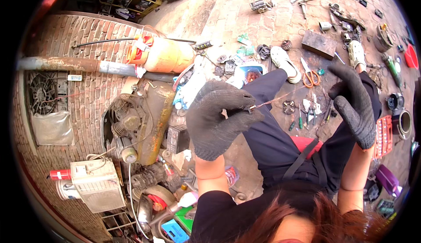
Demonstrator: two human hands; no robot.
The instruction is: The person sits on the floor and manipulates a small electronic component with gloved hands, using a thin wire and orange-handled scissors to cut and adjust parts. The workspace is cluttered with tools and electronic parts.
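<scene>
My left hand (221, 119), in a dark grey knit glove, is closed in a pinch in front of my lap. Between its thumb and fingertips sits the end of a thin copper wire (277, 99). The wire's loose length runs up and to the right, past my thigh. My right hand (354, 105), gloved likewise, is raised over my other leg with thumb and fingers apart and nothing in it. Orange-handled scissors (311, 78) lie on the ground between the two hands. Below them are a round dark part (288, 107), a green-handled screwdriver (300, 121) and pliers (312, 115).
A metal box (319, 44) stands ahead, near my shoes. An orange gas cylinder (171, 55) and a rusty compressor tank (156, 120) stand on the left. To the right lies a red socket case (384, 137). Several machine parts are strewn over the brick ground.
</scene>
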